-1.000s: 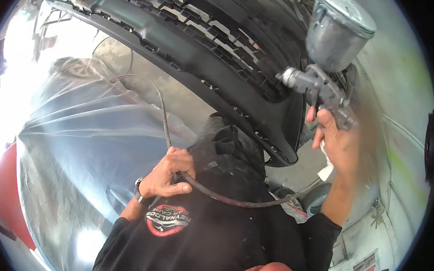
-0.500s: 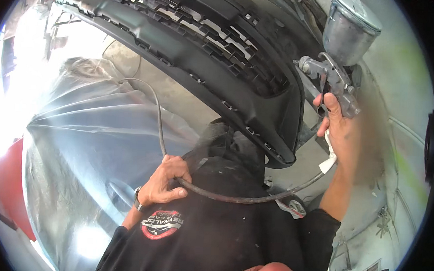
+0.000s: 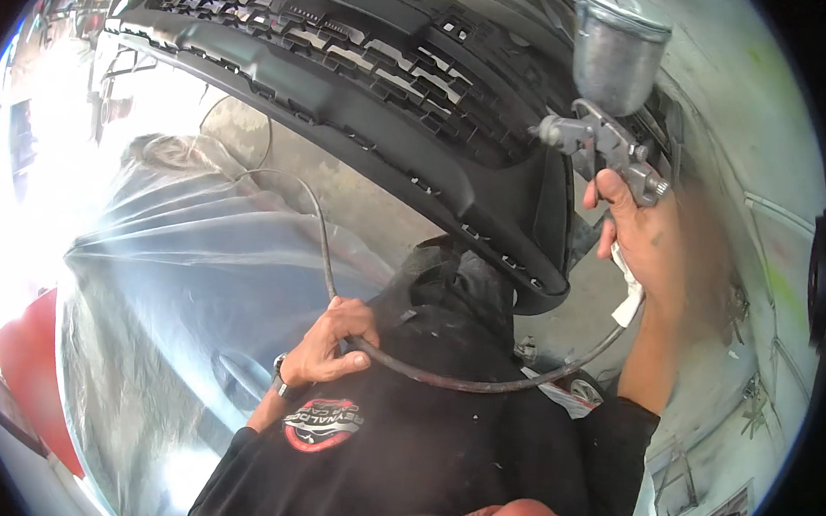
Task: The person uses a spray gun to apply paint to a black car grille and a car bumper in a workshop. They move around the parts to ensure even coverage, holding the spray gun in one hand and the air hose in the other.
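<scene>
Clear plastic sheeting (image 3: 179, 274) drapes a car on the left of a dusty, overspray-marked paint bay, daylight flaring white behind it, as seen from the head camera: a person in a black shirt works at a black bumper grille (image 3: 366, 78) held up across the top of the picture. Their right hand (image 3: 643, 237) is wrapped around the handle of a metal spray gun (image 3: 606, 137), index finger across the trigger, paint cup upright above it, nozzle pointing at the grille's right end. Their left hand (image 3: 334, 343) is curled shut around the dark air hose (image 3: 444, 379), which sags across the chest to the gun. Judged from here, a slack loop could swing against the grille and mark it, and a nozzle this near risks a run. Whether spray is leaving the nozzle cannot be made out; a white rag (image 3: 627, 302) shows only partly under the right palm, and the grille's support is hidden
</scene>
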Available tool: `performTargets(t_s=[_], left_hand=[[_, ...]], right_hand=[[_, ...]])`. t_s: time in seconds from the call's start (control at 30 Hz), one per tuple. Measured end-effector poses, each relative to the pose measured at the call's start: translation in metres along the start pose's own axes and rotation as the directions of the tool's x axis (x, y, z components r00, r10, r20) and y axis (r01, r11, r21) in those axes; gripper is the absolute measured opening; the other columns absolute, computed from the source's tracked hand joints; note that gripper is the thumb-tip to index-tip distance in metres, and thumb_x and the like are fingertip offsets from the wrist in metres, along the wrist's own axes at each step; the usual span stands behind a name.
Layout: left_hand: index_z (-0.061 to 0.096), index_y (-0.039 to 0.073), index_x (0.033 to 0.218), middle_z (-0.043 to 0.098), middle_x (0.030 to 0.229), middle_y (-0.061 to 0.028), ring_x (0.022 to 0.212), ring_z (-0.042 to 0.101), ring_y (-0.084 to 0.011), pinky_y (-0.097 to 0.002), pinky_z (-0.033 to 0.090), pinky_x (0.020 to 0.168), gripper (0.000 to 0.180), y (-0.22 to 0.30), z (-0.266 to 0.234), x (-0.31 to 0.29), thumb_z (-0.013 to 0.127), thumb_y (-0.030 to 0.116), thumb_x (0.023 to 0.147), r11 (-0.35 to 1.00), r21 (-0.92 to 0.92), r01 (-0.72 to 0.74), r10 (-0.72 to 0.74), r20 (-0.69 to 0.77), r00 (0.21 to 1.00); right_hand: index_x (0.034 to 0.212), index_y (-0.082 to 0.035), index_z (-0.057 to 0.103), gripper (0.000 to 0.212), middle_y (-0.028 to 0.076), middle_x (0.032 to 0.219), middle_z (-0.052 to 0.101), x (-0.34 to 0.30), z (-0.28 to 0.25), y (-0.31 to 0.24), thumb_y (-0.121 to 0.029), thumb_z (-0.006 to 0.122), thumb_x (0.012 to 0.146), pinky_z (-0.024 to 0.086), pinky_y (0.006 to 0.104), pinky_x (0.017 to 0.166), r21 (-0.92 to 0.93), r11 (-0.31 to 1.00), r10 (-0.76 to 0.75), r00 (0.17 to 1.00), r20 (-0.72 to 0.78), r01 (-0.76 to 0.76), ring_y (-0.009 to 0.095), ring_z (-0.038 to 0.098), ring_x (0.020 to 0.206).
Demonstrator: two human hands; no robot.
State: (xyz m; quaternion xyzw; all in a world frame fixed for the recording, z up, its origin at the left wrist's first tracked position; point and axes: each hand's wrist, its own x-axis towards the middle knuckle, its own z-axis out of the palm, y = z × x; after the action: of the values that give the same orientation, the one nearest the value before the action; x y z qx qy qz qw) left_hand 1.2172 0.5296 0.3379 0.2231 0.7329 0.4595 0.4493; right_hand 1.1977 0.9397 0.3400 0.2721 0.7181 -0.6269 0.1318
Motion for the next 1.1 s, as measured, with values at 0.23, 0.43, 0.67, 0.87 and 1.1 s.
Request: performTargets(t_s=[0.23,0.43,0.67,0.87,1.1], left_hand=[[0.064,0.006,0.075,0.055,0.074,-0.0048,0.079,0.051,-0.0249,-0.0389,0.031,0.08,0.056,-0.011,0.002,-0.008,0.058,0.061,0.086,1.0,0.023,-0.021,0.021,0.028,0.999],[0.064,0.006,0.079,0.055,0.077,-0.0047,0.081,0.051,-0.025,-0.0392,0.031,0.082,0.056,-0.021,0.009,-0.015,0.058,0.062,0.086,1.0,-0.006,-0.012,0.012,0.046,0.999],[0.066,0.007,0.083,0.057,0.08,-0.0047,0.085,0.053,-0.0248,-0.0396,0.033,0.085,0.048,-0.013,0.008,0.001,0.062,0.054,0.089,0.999,-0.034,-0.022,0.029,0.208,0.978],[0.064,0.007,0.079,0.059,0.079,-0.0063,0.082,0.054,-0.0271,-0.041,0.034,0.081,0.065,-0.009,0.013,0.007,0.051,0.069,0.089,1.0,0.003,-0.023,0.022,0.211,0.977],[0.065,0.008,0.079,0.058,0.077,-0.0042,0.081,0.053,-0.0245,-0.0375,0.034,0.083,0.05,-0.027,0.022,-0.008,0.061,0.057,0.088,0.999,0.012,0.033,-0.033,0.021,0.999]], right_hand=[[0.115,-0.002,0.066,0.046,0.005,0.088,0.069,-0.019,0.024,-0.008,-0.043,0.068,0.095,0.041,0.0218,0.042,0.083,0.976,-0.204,0.978,0.039,0.2,0.007,0.051,0.048],[0.115,-0.002,0.066,0.046,0.003,0.083,0.066,-0.024,0.013,-0.005,-0.042,0.069,0.094,0.039,0.0221,0.042,0.006,0.998,-0.065,0.996,0.059,0.065,0.006,0.049,0.047],[0.117,0.0,0.065,0.053,0.005,0.084,0.068,-0.071,-0.002,-0.01,-0.045,0.073,0.09,0.043,0.0238,0.043,0.022,0.999,0.04,0.998,-0.038,-0.039,0.008,0.053,0.049],[0.114,-0.001,0.067,0.05,0.005,0.087,0.071,-0.063,-0.013,-0.017,-0.046,0.071,0.092,0.041,0.0237,0.043,-0.015,0.997,-0.076,0.997,0.0,0.076,0.008,0.053,0.048],[0.1,-0.001,0.069,0.051,0.004,0.085,0.07,-0.002,0.013,-0.014,-0.051,0.069,0.092,0.041,0.0234,0.044,-0.012,0.99,-0.138,0.986,0.097,0.14,0.008,0.051,0.046]])
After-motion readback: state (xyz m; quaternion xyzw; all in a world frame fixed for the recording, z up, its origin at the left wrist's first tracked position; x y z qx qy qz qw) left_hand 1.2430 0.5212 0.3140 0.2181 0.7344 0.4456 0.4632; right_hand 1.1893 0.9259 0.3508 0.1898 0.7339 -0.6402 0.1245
